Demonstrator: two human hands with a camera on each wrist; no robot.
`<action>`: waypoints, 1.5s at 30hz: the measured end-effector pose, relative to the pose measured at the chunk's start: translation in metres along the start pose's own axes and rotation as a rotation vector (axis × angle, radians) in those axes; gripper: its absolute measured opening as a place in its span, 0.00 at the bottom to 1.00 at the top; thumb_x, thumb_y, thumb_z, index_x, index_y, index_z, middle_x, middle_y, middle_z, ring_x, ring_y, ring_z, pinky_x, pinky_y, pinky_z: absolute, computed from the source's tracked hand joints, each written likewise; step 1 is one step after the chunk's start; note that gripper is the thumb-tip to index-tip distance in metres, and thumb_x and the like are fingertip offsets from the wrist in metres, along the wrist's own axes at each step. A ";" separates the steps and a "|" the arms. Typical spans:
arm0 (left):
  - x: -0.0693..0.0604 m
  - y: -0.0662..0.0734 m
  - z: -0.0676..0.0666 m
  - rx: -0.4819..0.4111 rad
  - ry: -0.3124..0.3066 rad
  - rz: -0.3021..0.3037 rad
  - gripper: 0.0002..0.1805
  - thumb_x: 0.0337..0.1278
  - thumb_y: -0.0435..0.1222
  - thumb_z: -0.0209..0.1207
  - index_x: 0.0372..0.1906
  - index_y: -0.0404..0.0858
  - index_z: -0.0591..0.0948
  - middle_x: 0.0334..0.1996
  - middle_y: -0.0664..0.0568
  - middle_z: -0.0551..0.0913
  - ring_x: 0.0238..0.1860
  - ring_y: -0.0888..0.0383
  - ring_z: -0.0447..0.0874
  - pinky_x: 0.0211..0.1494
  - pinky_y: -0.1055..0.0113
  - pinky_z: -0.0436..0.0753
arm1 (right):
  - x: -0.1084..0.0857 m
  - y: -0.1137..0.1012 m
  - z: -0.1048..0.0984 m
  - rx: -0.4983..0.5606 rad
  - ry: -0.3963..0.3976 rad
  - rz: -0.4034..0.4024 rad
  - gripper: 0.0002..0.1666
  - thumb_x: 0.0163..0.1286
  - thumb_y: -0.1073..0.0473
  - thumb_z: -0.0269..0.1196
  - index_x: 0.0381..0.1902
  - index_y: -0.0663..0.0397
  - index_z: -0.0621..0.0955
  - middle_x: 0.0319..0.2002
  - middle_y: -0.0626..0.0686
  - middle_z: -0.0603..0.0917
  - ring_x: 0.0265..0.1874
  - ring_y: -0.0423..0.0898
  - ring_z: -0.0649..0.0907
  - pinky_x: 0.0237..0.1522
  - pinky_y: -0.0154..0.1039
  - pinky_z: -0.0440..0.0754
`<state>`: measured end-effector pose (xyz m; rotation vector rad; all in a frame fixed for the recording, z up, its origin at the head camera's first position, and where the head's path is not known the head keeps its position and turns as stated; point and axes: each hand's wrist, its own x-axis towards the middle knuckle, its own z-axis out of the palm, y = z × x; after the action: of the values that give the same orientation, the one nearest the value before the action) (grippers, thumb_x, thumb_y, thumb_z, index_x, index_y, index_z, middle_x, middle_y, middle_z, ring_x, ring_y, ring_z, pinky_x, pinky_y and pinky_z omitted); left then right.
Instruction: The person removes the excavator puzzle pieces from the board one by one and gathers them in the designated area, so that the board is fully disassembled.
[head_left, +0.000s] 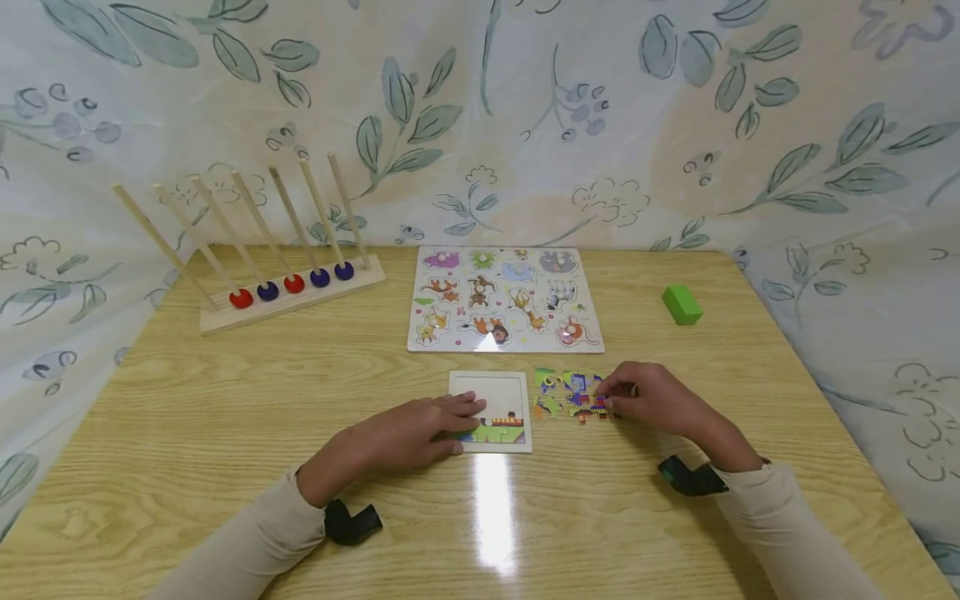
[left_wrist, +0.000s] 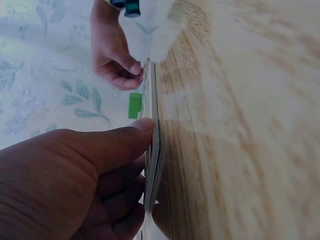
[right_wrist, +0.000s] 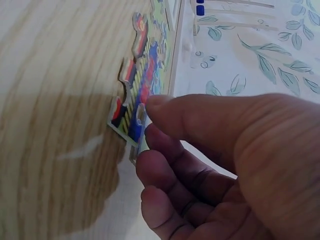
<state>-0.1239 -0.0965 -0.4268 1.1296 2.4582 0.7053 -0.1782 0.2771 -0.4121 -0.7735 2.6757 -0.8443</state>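
Item 1: puzzle tray (head_left: 489, 377), sq., pale rim, centre of counter (head_left: 600, 533), near the viewer's side of the animal board. Near strip filled w/ fitted pcs (head_left: 497, 435), green w/ a red-and-yellow band; far part shows bare pale base.

Item 2: left grip (head_left: 420, 429). Fingers spread, resting flat-ish over tray's left side; thumb at the near left corner, touching the edge in the left wrist view.

Item 3: loose puzzle pcs (head_left: 550, 406), multicol. (green, blue, red, yellow/black stripes), grouped flat on counter just right of tray.

Item 4: right grip (head_left: 656, 402), at right end of the loose pcs. Thumb and index pinching one puzzle pc. (right_wrist: 141, 120), tilted up, at the group's right edge; remaining fingers bent, clear of it.

Item 5: animal board (head_left: 506, 343), rect., white, w/ knobbed animal pcs, far side of counter, beyond tray.

Item 6: bead rack (head_left: 300, 302), wood base, 7 upright rods, far left. Beads, L to R: red, blue, red, blue, blue.

Item 7: green block (head_left: 682, 305), far right, well apart from the pcs.

Item 8: backdrop cloth (head_left: 517, 167), leaf & flower print, behind counter.

Item 9: sleeves (head_left: 255, 529), beige, both arms; dark wrist device (head_left: 690, 477) by each cuff.
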 end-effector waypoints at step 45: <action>0.006 -0.012 -0.011 0.162 -0.012 -0.060 0.46 0.63 0.53 0.59 0.75 0.30 0.56 0.77 0.45 0.47 0.76 0.51 0.42 0.75 0.53 0.48 | 0.039 -0.087 0.047 0.198 -0.154 -0.187 0.11 0.68 0.69 0.62 0.47 0.62 0.85 0.43 0.50 0.87 0.38 0.39 0.81 0.36 0.33 0.80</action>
<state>-0.1399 -0.1020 -0.4254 1.1080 2.5655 0.4878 -0.1573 0.1728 -0.4012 -1.0054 2.3705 -1.0308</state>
